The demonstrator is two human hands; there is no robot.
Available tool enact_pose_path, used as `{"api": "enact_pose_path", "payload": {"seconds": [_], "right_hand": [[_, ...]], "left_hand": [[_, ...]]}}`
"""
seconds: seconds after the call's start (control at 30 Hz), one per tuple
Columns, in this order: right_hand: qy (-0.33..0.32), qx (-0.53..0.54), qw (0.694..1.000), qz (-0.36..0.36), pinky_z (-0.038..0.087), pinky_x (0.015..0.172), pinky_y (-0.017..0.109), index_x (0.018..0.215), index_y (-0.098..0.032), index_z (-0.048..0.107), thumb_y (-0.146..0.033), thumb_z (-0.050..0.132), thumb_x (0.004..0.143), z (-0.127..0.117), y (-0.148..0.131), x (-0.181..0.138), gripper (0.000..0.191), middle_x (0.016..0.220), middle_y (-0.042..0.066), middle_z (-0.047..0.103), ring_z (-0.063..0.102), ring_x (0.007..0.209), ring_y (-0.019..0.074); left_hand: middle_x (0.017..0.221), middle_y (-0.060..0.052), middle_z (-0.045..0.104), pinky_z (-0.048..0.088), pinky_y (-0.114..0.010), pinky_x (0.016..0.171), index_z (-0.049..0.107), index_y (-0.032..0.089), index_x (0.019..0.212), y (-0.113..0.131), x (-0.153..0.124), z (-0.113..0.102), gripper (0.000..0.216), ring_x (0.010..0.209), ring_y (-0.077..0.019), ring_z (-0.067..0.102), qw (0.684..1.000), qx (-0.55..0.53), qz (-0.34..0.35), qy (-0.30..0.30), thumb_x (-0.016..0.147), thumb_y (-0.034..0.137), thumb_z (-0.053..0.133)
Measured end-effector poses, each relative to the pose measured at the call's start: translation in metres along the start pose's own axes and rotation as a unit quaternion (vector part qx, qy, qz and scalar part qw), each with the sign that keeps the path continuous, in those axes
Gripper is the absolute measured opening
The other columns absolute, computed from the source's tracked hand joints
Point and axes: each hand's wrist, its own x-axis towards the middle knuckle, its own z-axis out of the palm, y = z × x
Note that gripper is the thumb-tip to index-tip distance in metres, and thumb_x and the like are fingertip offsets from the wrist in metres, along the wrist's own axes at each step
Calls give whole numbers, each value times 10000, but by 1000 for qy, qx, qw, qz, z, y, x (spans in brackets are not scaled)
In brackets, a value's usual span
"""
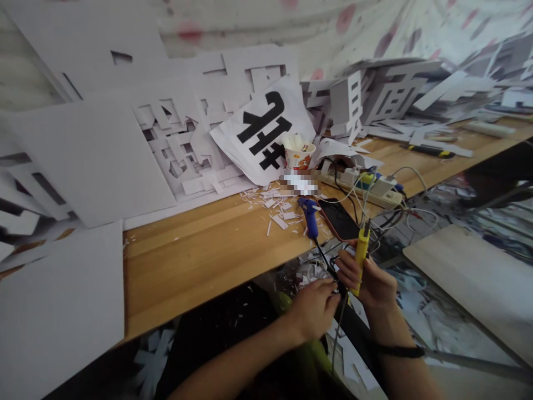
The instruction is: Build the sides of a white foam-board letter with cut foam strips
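Note:
My right hand (377, 283) is closed around a yellow utility knife (361, 261), held upright with its dark tip pointing up. Just to the left, my left hand (314, 311) has its fingers bent together beside a dark cable (343, 303); whether it pinches the cable is hidden. Both hands are in front of the table edge. A blue glue gun (310, 216) lies on the table near them, its cord running down toward my hands. Beside it rests a dark-screened phone (339, 218).
The wooden table (187, 261) carries white offcuts (280, 221), a paper cup (298, 155) and a power strip (370, 189) with tangled cables. Cut white boards (120, 161) lean at the back, with a sheet bearing a black character (260, 130). A stool top (470, 272) stands right.

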Motion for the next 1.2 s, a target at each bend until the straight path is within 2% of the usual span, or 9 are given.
{"api": "enact_pose_path", "payload": {"seconds": [0.1,0.17,0.3,0.4,0.47,0.67,0.93,1.1,1.2], "right_hand": [[-6,7,1000,-3,198,375,181,996,-305,702,-377,784,694,0,-1,0,321,614,-60,268,164,485,85],[-9,12,1000,-2,211,379,178,1003,-300,700,-374,778,700,-2,0,1,321,618,-59,271,177,487,84],[-17,30,999,-2,225,390,170,1024,-293,696,-362,774,712,-7,3,2,330,627,-54,301,196,493,80],[-29,35,999,7,240,400,169,1041,-292,688,-356,767,730,-11,3,2,327,637,-51,323,206,497,79],[-31,36,999,10,249,404,167,1049,-283,682,-355,764,739,-12,3,1,329,639,-51,328,211,498,77],[-33,47,998,26,258,409,157,1057,-289,676,-345,772,736,-9,6,1,340,646,-48,354,242,499,69],[-37,56,997,33,274,415,154,1061,-278,677,-341,779,738,-8,8,3,345,643,-51,367,258,496,61],[-21,60,997,32,267,409,154,1042,-269,680,-346,791,726,-5,7,1,344,640,-50,374,259,494,63],[-8,59,997,45,287,423,158,1036,-276,684,-345,805,712,-1,5,0,353,651,-46,390,299,506,64]], "left_hand": [[1126,-90,725,505,-363,1024,694,200,1102,-12,23,-70,298,1080,-216,656,994,62,12,90,955,291,450],[1231,-107,681,450,-372,1079,657,169,1187,-26,47,-117,350,1174,-222,604,977,144,-17,157,972,267,400],[1569,-145,354,242,-478,1199,441,144,1449,-58,84,-166,485,1450,-294,317,950,301,-65,54,1003,321,370],[1624,-108,228,173,-559,1199,385,231,1489,-73,88,-166,501,1491,-317,207,933,352,-60,-41,1019,393,326],[1629,-104,216,159,-573,1197,376,246,1493,-76,83,-160,511,1496,-322,186,930,362,-44,-49,1014,418,339],[1439,-137,496,350,-460,1120,604,208,1291,-74,86,-163,464,1340,-305,441,945,320,-27,71,889,438,626],[1086,-92,656,455,-425,920,635,177,989,-71,96,-170,472,1055,-290,576,967,233,-43,95,640,390,870],[841,-1,690,500,-308,726,608,194,924,-79,93,-177,309,765,-181,636,984,151,-56,79,714,302,808],[919,-43,704,515,-339,814,636,181,927,-87,100,-186,123,866,-203,654,971,196,-66,118,832,246,680]]}}
